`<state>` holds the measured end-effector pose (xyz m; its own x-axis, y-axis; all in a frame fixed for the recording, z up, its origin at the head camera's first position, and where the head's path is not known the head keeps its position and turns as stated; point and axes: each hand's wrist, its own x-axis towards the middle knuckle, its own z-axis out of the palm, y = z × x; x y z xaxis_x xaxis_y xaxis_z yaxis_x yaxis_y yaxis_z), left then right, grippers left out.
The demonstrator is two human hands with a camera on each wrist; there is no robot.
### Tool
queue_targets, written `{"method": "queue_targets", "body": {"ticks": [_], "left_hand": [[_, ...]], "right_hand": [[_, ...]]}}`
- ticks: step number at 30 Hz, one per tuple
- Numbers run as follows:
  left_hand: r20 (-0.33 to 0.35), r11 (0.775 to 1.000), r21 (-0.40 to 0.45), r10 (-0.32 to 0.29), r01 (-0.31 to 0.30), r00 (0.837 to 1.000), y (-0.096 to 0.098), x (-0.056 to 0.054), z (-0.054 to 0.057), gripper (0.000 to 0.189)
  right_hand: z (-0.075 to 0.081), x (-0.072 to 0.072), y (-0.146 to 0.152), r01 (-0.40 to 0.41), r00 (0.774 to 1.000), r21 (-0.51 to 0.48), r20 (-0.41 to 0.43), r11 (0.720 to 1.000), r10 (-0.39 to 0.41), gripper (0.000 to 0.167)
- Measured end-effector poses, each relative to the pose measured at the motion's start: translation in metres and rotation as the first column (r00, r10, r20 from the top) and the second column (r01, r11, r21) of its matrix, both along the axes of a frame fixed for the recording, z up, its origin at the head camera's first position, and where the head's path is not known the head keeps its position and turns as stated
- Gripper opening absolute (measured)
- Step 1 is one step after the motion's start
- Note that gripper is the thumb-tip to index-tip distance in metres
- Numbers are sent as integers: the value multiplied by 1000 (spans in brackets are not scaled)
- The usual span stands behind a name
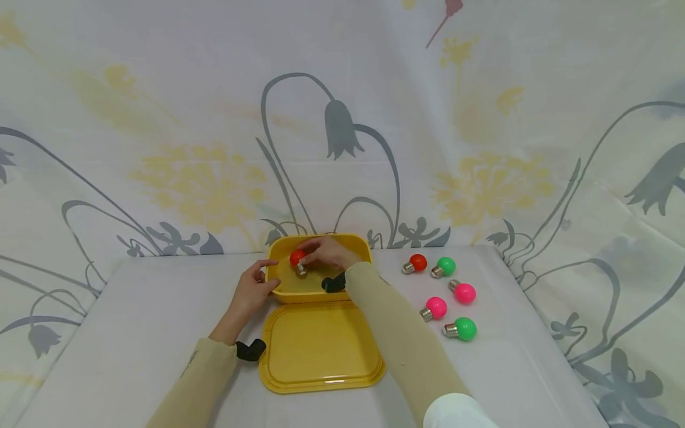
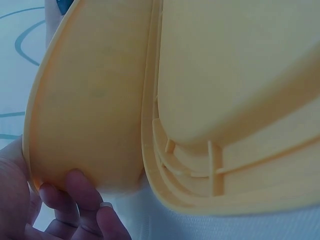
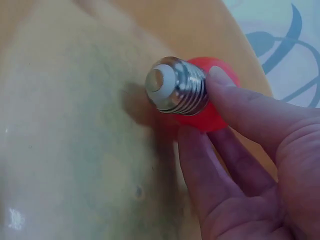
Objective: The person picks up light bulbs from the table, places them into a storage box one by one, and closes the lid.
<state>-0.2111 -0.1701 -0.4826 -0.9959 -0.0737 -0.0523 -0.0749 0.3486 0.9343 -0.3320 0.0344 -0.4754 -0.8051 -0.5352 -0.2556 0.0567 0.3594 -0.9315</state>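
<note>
Inside the yellow plastic box (image 1: 313,297), my right hand (image 1: 327,252) holds a red light bulb (image 1: 297,257) low over the floor. The right wrist view shows thumb and fingers pinching the red globe of the bulb (image 3: 222,70), its silver screw base pointing away from the palm. My left hand (image 1: 253,289) grips the box at its left side; in the left wrist view its fingers (image 2: 85,192) curl against the outer wall of the box (image 2: 90,90). In front of the box, close against it, lies a yellow lid (image 1: 321,345).
To the right on the white table (image 1: 171,309) lie several loose bulbs: a red one (image 1: 417,263), a green one (image 1: 446,266), a pink one (image 1: 465,293), another pink one (image 1: 437,307) and another green one (image 1: 466,329). A flower-patterned cloth (image 1: 299,190) hangs behind the table.
</note>
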Motion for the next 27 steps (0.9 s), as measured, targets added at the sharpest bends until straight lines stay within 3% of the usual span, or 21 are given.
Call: {"method": "queue_targets", "body": {"ticks": [7,22,27], "left_hand": [[9,1000,-7,6,-6,1000,-1,0,1,45],[11,1000,-15,7,-7,1000,-1,0,-1,44],[18,1000,-8,4,-4,1000,-1,0,1,44]], "right_hand": [[1,3,-2,0,1000,-2,-21,1000,0,36],[4,3,-2,14,997,87,-76,996,-8,36],[11,3,-3,35,998,49,-59,998,-32,38]]}}
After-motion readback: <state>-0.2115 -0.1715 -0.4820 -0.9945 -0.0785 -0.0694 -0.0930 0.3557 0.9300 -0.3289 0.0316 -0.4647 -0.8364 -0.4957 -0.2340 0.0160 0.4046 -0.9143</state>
